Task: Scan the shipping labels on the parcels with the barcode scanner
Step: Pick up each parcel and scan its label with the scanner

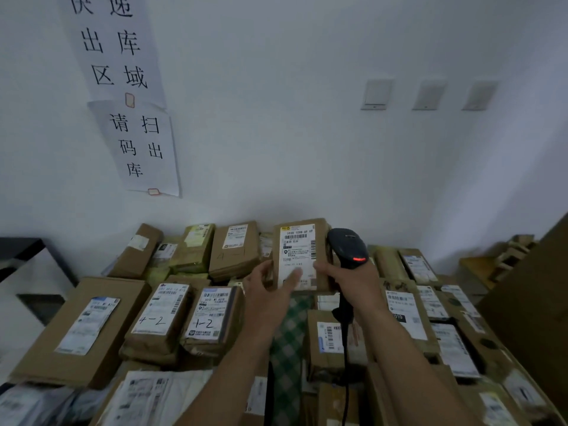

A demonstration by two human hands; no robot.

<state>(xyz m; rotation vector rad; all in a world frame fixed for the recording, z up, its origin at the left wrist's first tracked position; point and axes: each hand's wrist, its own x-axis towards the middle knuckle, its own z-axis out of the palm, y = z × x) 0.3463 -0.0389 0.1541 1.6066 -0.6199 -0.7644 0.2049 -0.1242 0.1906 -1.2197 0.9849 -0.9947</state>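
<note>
Centre frame: left hand (270, 290) pinches the lower left of a small brown cardboard parcel (321, 238), held upright, white shipping label (296, 256) facing camera. Right hand (350, 279) clenched round black handheld barcode scanner (347, 245), red light on, just beside parcel's right edge. Other brown labelled parcels (159, 318) piled around; white paper signs (138, 146) upper left.

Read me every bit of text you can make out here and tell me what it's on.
"出库 区域": upper wall sign, top row cut off.
"请扫码出库": lower wall sign.
"T098": label on the parcel the left hand holds.
"4-2", handwritten: left parcel.
"1-2", handwritten: middle parcel.
"4-1", faint: brown parcel.
Nothing readable on the scanner in the right hand.
Other labels: blurred.
</note>
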